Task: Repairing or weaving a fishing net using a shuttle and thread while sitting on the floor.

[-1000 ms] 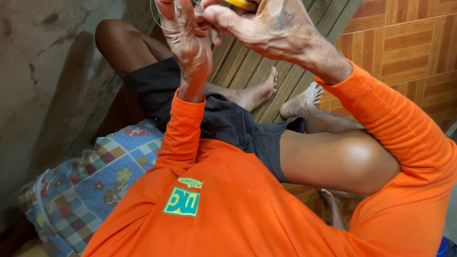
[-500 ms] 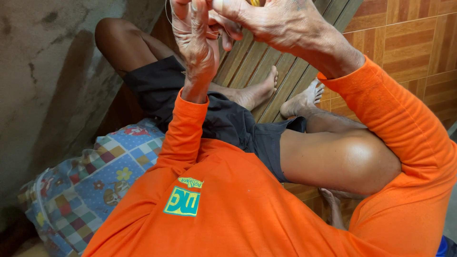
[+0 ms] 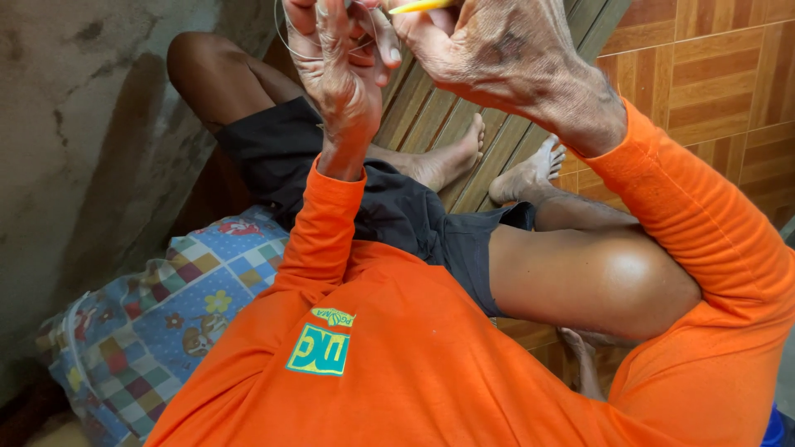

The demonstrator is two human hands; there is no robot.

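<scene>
Nearest the camera: an orange long-sleeved shirt with a green and yellow printed patch on the chest, filling the lower frame. Beside it at lower left: a patchwork cushion in blue, yellow and red squares with small cartoon figures, lying against the foot of a rough grey wall. Next out: dark shorts over two bare legs, the right knee bent up and close, the left leg folded out toward the wall; two bare feet rest on a slatted wooden bench. Right of the bench: a floor of brown tiles patterned like woodblock. Farthest, at the top edge, both arms raised: left hand, fingers curled inward and close together, pinching a thin pale line that loops out to the left of the fingers; the exact point of grip is cut by the frame edge. Right hand, fingers closed in a pinch around a slim yellow tool, only a short length of which shows above the knuckles. The two hands meet, fingertips touching or nearly so, with the line and the yellow tool between them, high above the bench.
</scene>
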